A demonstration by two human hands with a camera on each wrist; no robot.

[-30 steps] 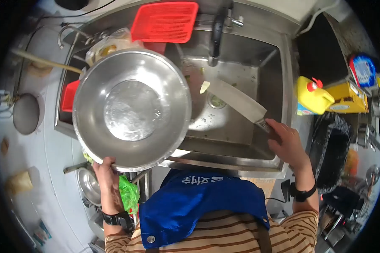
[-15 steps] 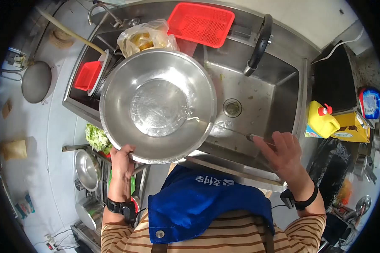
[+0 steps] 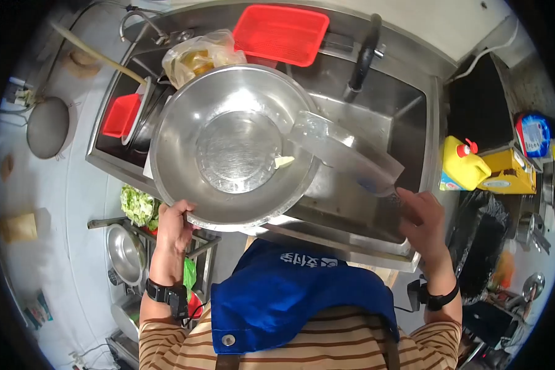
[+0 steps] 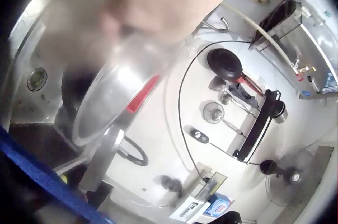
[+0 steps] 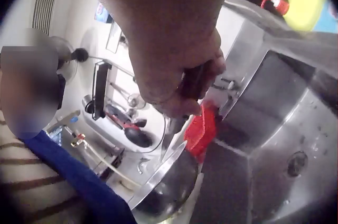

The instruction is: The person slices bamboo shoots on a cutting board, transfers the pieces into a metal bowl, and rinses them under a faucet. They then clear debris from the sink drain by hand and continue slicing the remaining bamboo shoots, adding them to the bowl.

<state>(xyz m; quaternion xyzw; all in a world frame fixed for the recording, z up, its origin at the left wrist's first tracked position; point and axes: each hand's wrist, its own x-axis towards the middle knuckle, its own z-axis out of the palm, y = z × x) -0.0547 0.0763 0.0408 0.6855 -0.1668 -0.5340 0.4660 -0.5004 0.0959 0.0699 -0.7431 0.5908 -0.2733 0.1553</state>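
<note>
My left hand (image 3: 176,227) grips the near-left rim of a large steel bowl (image 3: 179,179), which is over the sink's left part. A small pale piece (image 3: 283,161) shows at the bowl's inner right side. My right hand (image 3: 422,222) holds a wide cleaver (image 3: 351,148) by its handle; the blurred blade reaches left over the bowl's right rim. In the right wrist view the right hand (image 5: 174,65) is curled round a dark handle (image 5: 194,78). The left wrist view shows the left hand (image 4: 158,2) blurred, close to the bowl (image 4: 105,97).
A red basket (image 3: 280,34) and a plastic bag (image 3: 197,58) lie behind the bowl. The black faucet (image 3: 367,55) stands over the steel sink (image 3: 407,123). A yellow jug (image 3: 462,163) is right of it. Leafy greens (image 3: 137,205) and a small steel bowl (image 3: 126,254) are at lower left.
Since half a second ago, the cleaver's blade has turned from edge-on to broadside and reached left over the bowl. The pale piece, on the blade one second ago, is now against the bowl's inside.
</note>
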